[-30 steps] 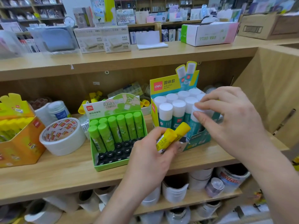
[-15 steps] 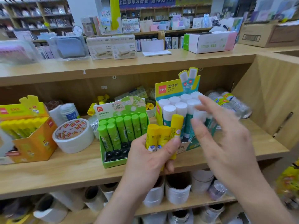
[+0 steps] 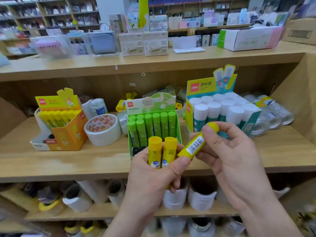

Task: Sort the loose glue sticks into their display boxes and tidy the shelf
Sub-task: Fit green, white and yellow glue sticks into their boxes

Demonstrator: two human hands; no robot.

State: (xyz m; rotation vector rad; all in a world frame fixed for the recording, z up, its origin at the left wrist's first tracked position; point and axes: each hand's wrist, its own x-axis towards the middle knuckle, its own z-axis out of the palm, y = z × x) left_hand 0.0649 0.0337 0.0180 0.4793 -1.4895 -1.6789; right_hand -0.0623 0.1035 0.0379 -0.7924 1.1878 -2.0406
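The yellow glue sticks [image 3: 154, 151] are smooth plastic with a soft sheen; the barcoded glue stick [image 3: 196, 142] wears a glossy printed label. The shelf [image 3: 68, 161] is matt, light wood-grain board. The green display box [image 3: 152, 103] and blue display box [image 3: 210, 86] are coated printed card. The white tape roll [image 3: 102, 135] looks matt, the clear tape rolls [image 3: 271, 115] glassy.

We count three yellow glue sticks [image 3: 154, 149] in front of the green display box [image 3: 153, 104]; eight green sticks [image 3: 156, 124] showing inside it; one orange box [image 3: 68, 134] to its left; one teal box [image 3: 210, 86] to its right; one white tape roll [image 3: 102, 130] just left of it.
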